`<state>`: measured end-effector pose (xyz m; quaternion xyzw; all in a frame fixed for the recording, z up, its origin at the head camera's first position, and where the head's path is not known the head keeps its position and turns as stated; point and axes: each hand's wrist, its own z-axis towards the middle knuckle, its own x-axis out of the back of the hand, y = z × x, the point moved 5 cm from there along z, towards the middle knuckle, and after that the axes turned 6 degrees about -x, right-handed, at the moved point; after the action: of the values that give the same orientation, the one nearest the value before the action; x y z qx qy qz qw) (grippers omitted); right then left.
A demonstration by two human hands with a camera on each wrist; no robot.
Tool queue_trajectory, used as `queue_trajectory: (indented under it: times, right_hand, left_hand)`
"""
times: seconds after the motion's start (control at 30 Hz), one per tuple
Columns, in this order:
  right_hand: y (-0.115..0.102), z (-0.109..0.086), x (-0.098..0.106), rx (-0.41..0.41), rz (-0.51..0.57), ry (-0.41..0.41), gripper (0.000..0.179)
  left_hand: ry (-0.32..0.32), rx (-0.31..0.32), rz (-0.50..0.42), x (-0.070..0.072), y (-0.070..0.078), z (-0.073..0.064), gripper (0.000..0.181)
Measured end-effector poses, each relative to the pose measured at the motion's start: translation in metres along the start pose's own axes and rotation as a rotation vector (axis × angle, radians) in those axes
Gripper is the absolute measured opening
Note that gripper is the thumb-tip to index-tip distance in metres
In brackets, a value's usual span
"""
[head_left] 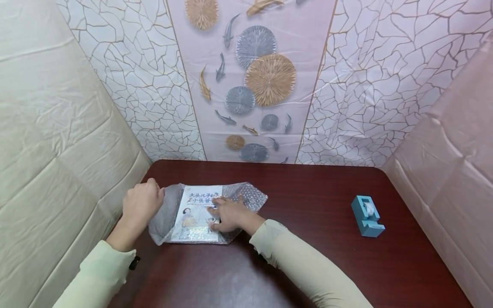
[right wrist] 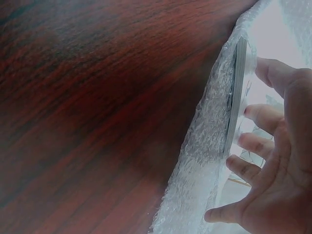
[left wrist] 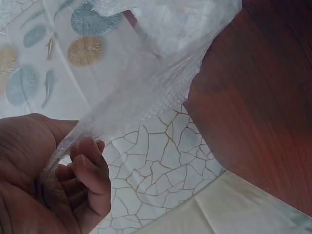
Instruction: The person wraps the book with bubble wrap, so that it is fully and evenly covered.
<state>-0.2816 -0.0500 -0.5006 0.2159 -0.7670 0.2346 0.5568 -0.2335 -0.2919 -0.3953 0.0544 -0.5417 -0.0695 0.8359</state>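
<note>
A white picture book (head_left: 200,214) with blue lettering lies face up amid a sheet of clear bubble wrap (head_left: 252,194), left of the table's middle. Wrap covers its lower edge. My right hand (head_left: 229,214) presses on the cover's right side with its fingers spread. In the right wrist view, the fingertips lie close to the book's page edge (right wrist: 236,92). My left hand (head_left: 142,199) is raised at the wrap's left end. Seen from the left wrist, curled fingers (left wrist: 92,180) grip the film's gathered edge, which stretches up taut toward the book.
A teal tape dispenser (head_left: 367,217) with a roll of tape stands at the right of the dark red wooden table (head_left: 308,265). Patterned cloth (head_left: 246,124) hangs behind the table, with pale padded panels on both sides.
</note>
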Motion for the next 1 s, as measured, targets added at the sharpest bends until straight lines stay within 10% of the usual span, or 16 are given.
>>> queue_trajectory:
  times: [1.0]
  right_hand:
    - [0.002, -0.001, -0.002, -0.003, 0.003, 0.014, 0.071]
  left_hand:
    - [-0.280, -0.095, -0.185, -0.014, 0.047, 0.008, 0.028]
